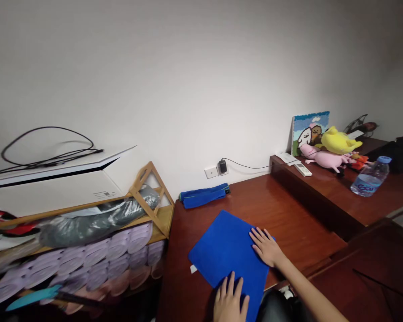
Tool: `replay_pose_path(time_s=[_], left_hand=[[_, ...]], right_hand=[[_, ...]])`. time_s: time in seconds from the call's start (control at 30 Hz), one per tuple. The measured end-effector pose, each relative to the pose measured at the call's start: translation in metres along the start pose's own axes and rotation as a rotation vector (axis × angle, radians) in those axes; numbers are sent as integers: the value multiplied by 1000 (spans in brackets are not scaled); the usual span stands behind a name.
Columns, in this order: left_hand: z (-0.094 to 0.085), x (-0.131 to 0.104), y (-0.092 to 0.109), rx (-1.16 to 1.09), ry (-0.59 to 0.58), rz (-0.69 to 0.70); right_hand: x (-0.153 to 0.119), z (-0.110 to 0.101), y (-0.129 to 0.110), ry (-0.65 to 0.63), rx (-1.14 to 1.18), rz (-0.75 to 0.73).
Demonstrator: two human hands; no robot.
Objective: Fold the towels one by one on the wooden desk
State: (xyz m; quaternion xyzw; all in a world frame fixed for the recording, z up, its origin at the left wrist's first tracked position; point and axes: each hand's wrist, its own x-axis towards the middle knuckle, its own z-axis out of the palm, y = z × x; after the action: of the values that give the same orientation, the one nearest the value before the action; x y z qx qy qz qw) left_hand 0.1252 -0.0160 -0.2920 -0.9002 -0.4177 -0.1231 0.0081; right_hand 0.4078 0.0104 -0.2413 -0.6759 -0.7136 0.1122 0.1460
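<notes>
A blue cloth (228, 246) lies spread flat and turned cornerwise on the brown wooden desk (289, 205), with a small white tag (193, 269) sticking out at its left edge. My left hand (229, 300) rests on the near part of the cloth, fingers spread. On the cloth's right corner lies my right hand (266, 247), palm down with its fingers stretched out. Neither hand grips anything. Against the wall behind, a folded blue cloth (204, 196) sits along the back of the desk.
A higher wooden surface at right bears a water bottle (369, 179), plush toys (329, 158), a remote control (302, 169) and a picture (310, 129). A black charger (223, 166) is plugged into the wall. At left stands a rack (168, 219) with slippers (97, 255) and a white box (53, 192).
</notes>
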Motion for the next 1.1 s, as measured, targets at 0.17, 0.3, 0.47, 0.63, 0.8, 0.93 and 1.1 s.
replay_pose_path(time_s=[0.17,0.3,0.47,0.63,0.8,0.93,1.1], left_hand=[[-33,71,-23,-73,54,105],[-36,119,-64,-59,-65,103],[-13,116,-68,-14,-89,-101],[5,79,-31,49,-46,-315],[-5,57,-38,28,53,-272],[-24,84,-64,-17,85,-111],[-20,123,-73,-44,-22,-29]], right_hand=[[-23,43,-46,208,-23,411],[-38,90,-68,212,-18,512],[-8,76,-32,169,-24,376],[33,30,18,25,-18,64],[36,19,39,37,55,162],[26,37,36,184,85,477],[43,42,36,154,175,407]])
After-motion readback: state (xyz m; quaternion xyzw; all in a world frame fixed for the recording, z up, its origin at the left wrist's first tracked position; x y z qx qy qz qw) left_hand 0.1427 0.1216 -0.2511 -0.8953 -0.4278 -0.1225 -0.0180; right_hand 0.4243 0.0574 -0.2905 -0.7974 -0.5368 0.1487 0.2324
